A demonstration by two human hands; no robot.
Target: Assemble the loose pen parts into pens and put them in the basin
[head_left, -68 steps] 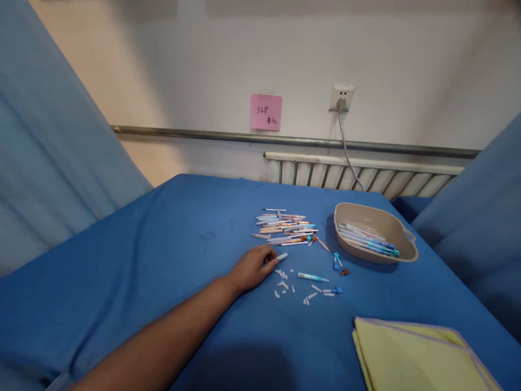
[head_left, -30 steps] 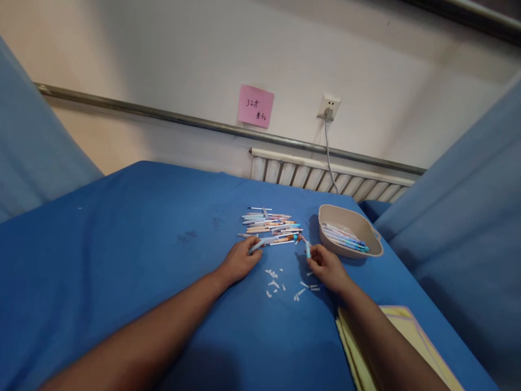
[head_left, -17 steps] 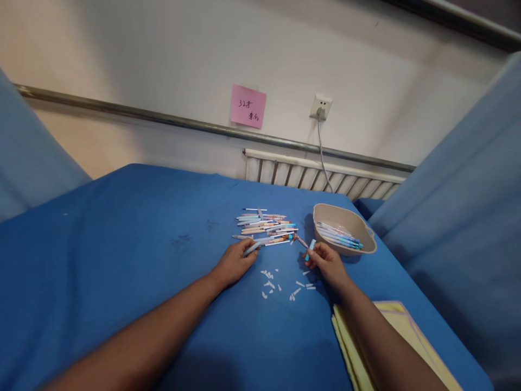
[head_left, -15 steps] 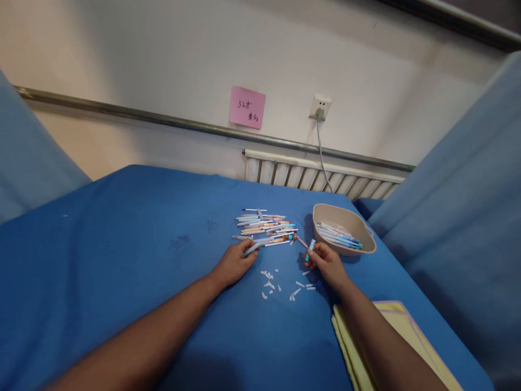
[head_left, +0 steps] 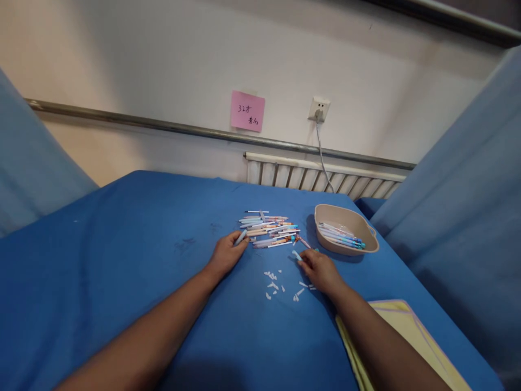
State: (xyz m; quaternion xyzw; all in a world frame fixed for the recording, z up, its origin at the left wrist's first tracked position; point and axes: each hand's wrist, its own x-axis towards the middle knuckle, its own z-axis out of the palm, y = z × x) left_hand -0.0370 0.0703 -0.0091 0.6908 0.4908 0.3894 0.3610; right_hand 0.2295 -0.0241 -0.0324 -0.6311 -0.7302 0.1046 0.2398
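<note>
A pile of several pens and pen parts [head_left: 271, 229] lies on the blue cloth-covered table [head_left: 134, 260]. My left hand [head_left: 225, 252] is closed on a grey pen barrel [head_left: 241, 237] at the pile's left edge. My right hand [head_left: 319, 270] rests on the cloth right of the pile, fingers pinched on a small light-blue pen part [head_left: 297, 255]. Between the hands lie several small white pen tips [head_left: 277, 283]. A beige tray [head_left: 368, 245] to the right holds several assembled blue pens [head_left: 342, 235].
A folded yellow cloth [head_left: 411, 342] lies at the table's near right corner under my right forearm. Blue fabric hangs on both sides. Behind the table are a radiator [head_left: 321, 176], a wall socket with a cable [head_left: 318, 108] and a pink note [head_left: 247, 111].
My left hand slid left and farther back along the pile with the grey barrel. My right hand lowered from its raised pinch down to the cloth. The camera tilted slightly.
</note>
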